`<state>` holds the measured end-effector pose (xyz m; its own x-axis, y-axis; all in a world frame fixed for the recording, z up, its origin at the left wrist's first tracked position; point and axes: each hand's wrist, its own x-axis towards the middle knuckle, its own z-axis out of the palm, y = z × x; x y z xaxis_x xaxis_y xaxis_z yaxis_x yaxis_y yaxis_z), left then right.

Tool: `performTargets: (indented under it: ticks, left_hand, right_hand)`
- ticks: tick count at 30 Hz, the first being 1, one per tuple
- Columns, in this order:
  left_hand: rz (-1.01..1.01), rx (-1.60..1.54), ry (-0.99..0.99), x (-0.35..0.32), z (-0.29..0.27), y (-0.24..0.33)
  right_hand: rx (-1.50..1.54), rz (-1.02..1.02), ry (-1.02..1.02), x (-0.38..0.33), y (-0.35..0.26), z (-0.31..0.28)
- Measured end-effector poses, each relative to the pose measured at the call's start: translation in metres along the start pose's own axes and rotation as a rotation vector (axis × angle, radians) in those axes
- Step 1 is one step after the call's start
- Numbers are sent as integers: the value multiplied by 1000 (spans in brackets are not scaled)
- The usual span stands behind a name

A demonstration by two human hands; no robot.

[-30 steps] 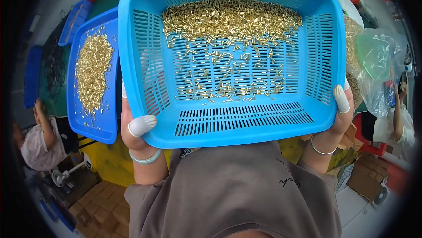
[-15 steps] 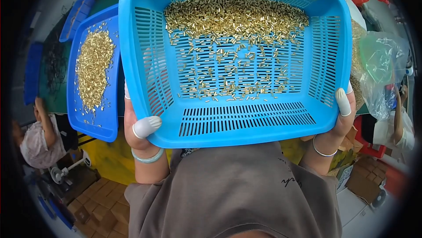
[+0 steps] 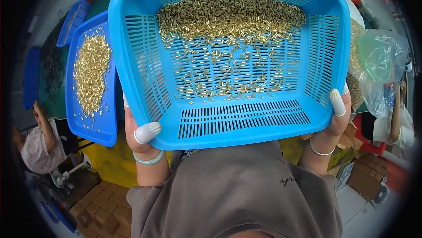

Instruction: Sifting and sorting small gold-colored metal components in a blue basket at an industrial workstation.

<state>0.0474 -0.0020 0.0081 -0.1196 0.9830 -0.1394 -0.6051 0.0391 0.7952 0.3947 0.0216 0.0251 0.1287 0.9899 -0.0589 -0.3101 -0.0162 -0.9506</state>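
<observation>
A light blue slotted plastic basket (image 3: 246, 139) is held up in front of me, tilted a little. My left hand (image 3: 140, 136) grips its near left corner, with a white finger cot on the thumb laid over the rim. At the near right corner my right hand (image 3: 340, 114) holds the rim the same way, its thumb also in a white cot. Most fingers of both hands are hidden beneath the basket. Small gold-coloured metal tubes (image 3: 228, 18) are heaped along the basket's far side, and loose ones lie scattered over the slotted bottom.
Left of the basket, a blue tray (image 3: 99, 137) holds a pile of similar gold pieces (image 3: 91, 73). A clear, greenish plastic bag (image 3: 382, 58) lies at the right. Other people sit at both sides; one person's arm (image 3: 43, 121) shows at left. Cardboard boxes (image 3: 103, 205) stand lower left.
The basket has shifted slightly left and tipped a little, its left side lower. My hands have moved with it, still gripping. A few pieces have slid on the bottom.
</observation>
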Motion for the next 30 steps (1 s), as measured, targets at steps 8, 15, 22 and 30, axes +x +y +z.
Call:
performTargets:
  ticks: [8,15,22,30]
  left_hand:
    - [53,132,38,5,4,-5]
    - [6,89,4,8,7,-3]
    - [-12,31,-7,9,7,-2]
    - [-49,78,50,14,6,0]
  right_hand:
    - [17,29,42,8,-1,0]
    - [-11,41,36,13,-5,0]
    - [-82,63,97,12,-5,-2]
    - [-104,85,120,19,-7,0]
